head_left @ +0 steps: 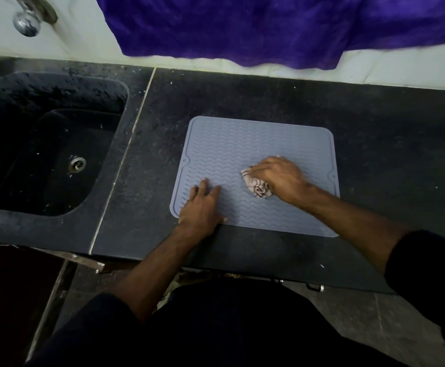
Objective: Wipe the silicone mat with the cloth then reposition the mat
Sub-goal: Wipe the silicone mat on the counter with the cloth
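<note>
Head view: grey silicone mat (245,144) lies flat on the dark counter (374,123), right of the sink (44,144), its near edge close to the counter's front edge. Mat surface has a zigzag rib pattern and a raised rim.

Right hand (279,176) is on the mat's right-centre, its grip curled round a bunched cloth (258,188), white with dark stripes, pressing it onto the mat. Cloth pokes out on the hand's left side.

Left hand (203,205) sits on the mat's near-left corner, grip spread, fingers straight and flat on the ribs, holding nothing, palm partly over the mat's near edge.

Both forearms bare, dark sleeves pushed up.

Sink has a metal drain (76,163) in its basin; chrome tap (28,21) at top left. Purple fabric (269,27) hangs over the white wall behind the counter.
</note>
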Available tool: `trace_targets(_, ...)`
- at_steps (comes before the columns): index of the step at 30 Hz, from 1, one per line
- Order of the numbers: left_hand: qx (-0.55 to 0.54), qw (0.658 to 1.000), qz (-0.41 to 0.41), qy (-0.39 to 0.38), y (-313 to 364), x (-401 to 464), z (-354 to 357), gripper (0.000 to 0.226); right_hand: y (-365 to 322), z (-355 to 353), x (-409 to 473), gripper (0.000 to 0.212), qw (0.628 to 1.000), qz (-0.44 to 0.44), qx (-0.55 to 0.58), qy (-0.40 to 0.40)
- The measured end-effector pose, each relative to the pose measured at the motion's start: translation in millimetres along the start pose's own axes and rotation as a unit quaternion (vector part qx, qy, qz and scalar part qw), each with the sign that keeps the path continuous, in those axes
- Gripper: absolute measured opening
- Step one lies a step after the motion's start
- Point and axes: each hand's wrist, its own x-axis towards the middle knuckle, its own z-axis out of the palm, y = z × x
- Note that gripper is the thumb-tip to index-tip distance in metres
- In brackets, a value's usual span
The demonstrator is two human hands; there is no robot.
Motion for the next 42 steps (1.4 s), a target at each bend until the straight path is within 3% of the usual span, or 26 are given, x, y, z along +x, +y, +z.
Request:
trace_targets(4, 0.019, 1.000, -0.002, -0.006, 9, -1, -3, 0.087, 7, -5, -5, 0.041, 0.998, 0.050, 0.028, -0.006)
trace_targets(7, 0.033, 0.999, 0.000, -0.018, 13, -1, -3, 0.085, -11, -4, 2, 0.039, 0.996, 0.024, 0.076, 0.028)
trace_targets(10, 0.027, 0.999, -0.003, -0.035, 13, 1, -4, 0.085, -23, 5, 0, 0.049, 0.999, -0.005, 0.049, 0.021)
trace_targets(14, 0.021, 0.998, -0.010, -0.050, 13, 0, -6, 0.085, 6, 4, -27, 0.047, 0.997, 0.029, 0.060, 0.025)
trace_targets(17, 0.052, 0.998, -0.005, -0.029, 18, -2, -4, 0.083, 23, -5, -41, 0.038, 0.995, 0.042, 0.089, 0.001)
trace_targets(20, 0.105, 0.994, 0.041, -0.002, 33, -2, 1, 0.083, 18, -15, -31, 0.036, 0.991, 0.046, 0.125, 0.027)
trace_targets(24, 0.059, 0.995, 0.058, -0.050, 55, 7, 4, 0.089, -4, -11, -21, 0.036, 0.997, 0.017, 0.075, 0.016)
trace_targets(29, 0.031, 0.995, 0.056, -0.076, 42, 14, 8, 0.097, 19, -7, -55, 0.040, 0.997, 0.035, 0.070, 0.013)
trace_targets(33, 0.059, 0.994, 0.061, -0.064, 44, 14, 10, 0.097, 45, -13, -79, 0.041, 0.993, 0.071, 0.090, -0.020)
trace_targets(35, 0.097, 0.992, 0.070, -0.049, 47, 15, 10, 0.097, 44, -15, -76, 0.042, 0.989, 0.085, 0.121, 0.004)
trace_targets(42, 0.105, 0.988, 0.094, -0.064, 47, 25, 5, 0.104, 12, 2, -57, 0.046, 0.995, 0.037, 0.094, 0.022)
